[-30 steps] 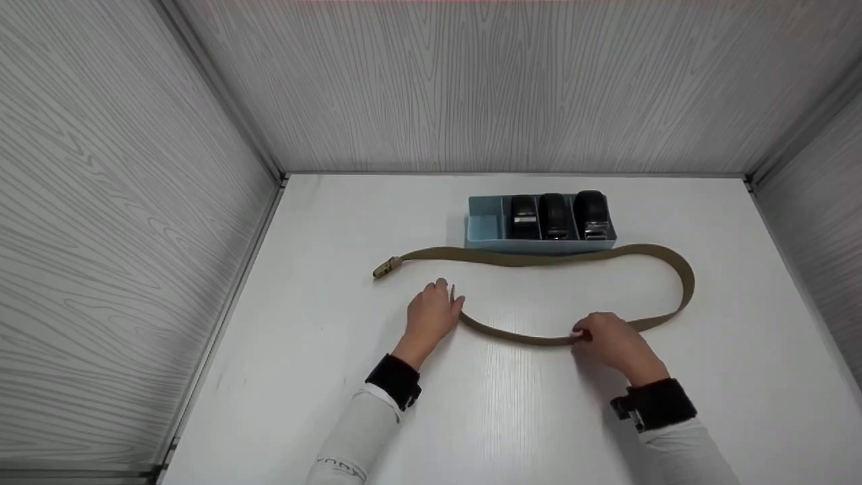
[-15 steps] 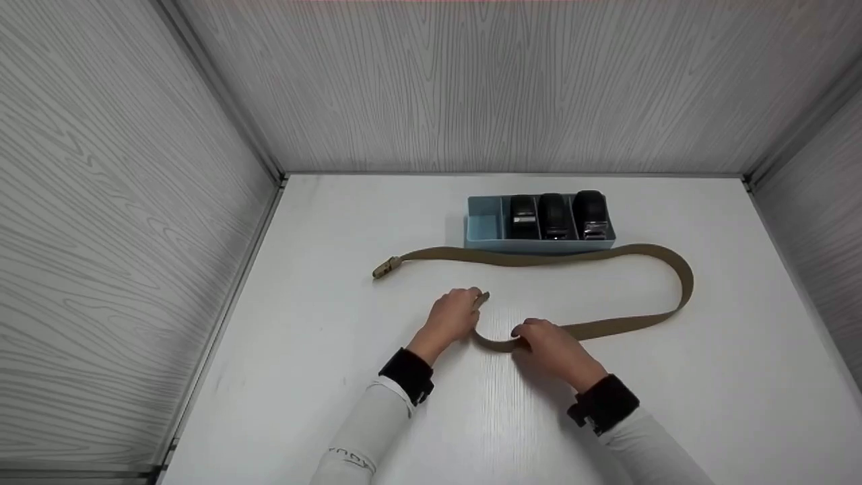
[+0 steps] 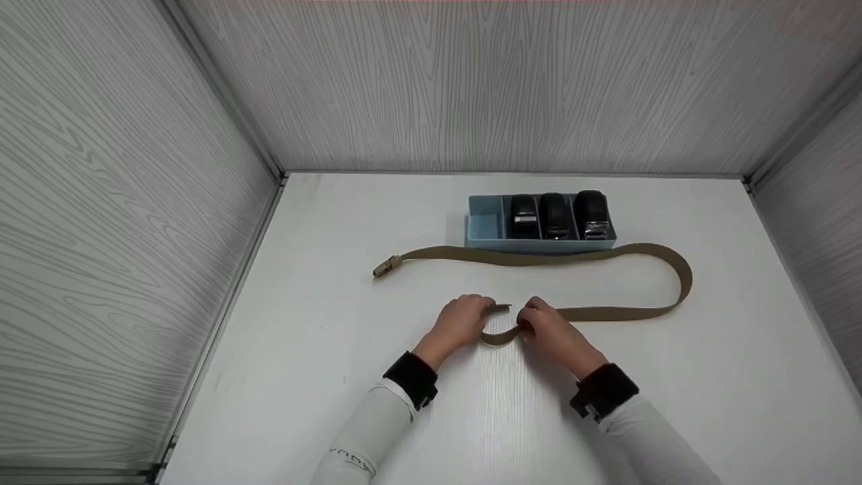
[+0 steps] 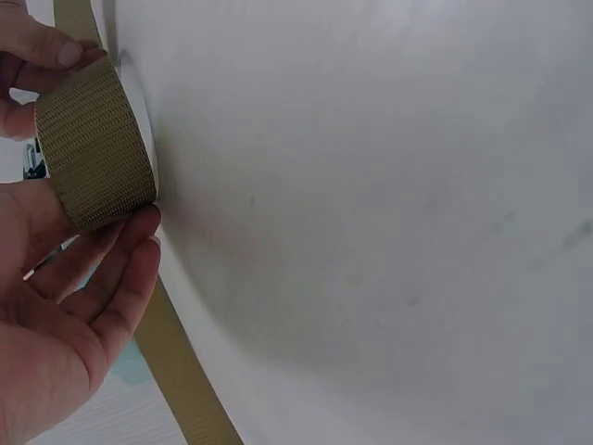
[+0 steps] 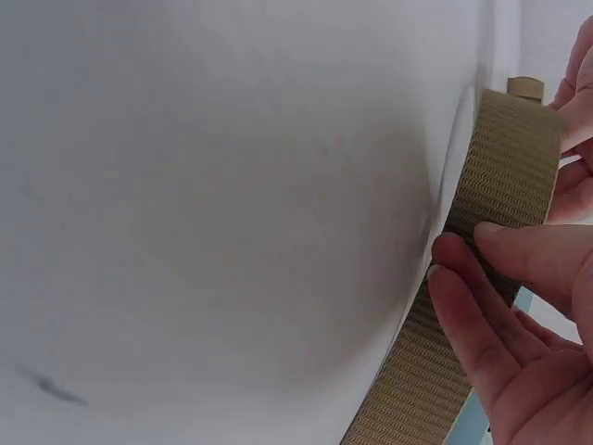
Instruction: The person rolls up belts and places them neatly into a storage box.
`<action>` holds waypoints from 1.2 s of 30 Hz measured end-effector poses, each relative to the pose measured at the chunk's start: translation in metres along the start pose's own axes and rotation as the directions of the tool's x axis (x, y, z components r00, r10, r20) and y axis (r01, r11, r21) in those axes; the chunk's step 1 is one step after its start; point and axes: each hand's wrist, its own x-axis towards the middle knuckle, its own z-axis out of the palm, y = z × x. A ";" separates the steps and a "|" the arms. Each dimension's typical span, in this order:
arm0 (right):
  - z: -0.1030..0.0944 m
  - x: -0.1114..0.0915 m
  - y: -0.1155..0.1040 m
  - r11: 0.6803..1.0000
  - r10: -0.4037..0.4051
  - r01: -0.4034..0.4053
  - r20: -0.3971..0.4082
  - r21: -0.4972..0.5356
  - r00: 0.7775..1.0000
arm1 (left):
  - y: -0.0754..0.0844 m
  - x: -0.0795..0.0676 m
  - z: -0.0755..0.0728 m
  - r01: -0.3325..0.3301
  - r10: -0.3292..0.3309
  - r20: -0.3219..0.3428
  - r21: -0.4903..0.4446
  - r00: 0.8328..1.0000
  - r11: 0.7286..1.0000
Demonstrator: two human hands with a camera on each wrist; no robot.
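An olive-brown webbing belt (image 3: 606, 314) stands on its edge in a long curve across the white table. Its buckle (image 3: 386, 267) lies at the far left end. My left hand (image 3: 462, 320) holds the belt close to its free tip, which sticks out to the right past the fingers. A short way along, my right hand (image 3: 555, 339) pinches the strap between thumb and fingers. Between the hands the strap (image 4: 97, 148) bends into a small curve bulging toward me. The right wrist view shows the right fingertips (image 5: 454, 255) on the woven face.
Behind the belt stands a blue divided tray (image 3: 539, 245). Several of its compartments hold black rounded items (image 3: 554, 215) with shiny metal parts, and the leftmost one shows its blue floor. Grey wood-grain panels (image 3: 431, 87) enclose the table (image 3: 323, 323) at the back and sides.
My right hand has slid left along the belt toward the left hand. The left hand has moved slightly right, and the free tip now turns rightward. The buckle end stays put.
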 end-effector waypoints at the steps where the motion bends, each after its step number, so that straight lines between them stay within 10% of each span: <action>1: -0.001 0.000 0.002 1.000 -0.004 0.004 -0.011 0.000 1.000 | 0.000 0.000 0.000 -0.015 0.016 -0.008 0.031 1.000 0.999; 11: -0.005 0.007 0.007 0.999 0.034 -0.033 0.038 -0.017 0.999 | -0.006 0.001 0.000 -0.226 0.227 0.010 -0.032 0.974 0.974; 21: 0.000 0.013 0.002 0.999 -0.003 -0.002 0.145 0.036 0.989 | -0.004 0.003 -0.001 0.055 -0.027 -0.146 0.189 0.989 0.981; 36: 0.001 0.009 0.001 0.998 -0.043 0.039 0.105 0.038 0.994 | -0.003 0.001 -0.001 -0.080 0.093 -0.060 0.193 0.994 0.978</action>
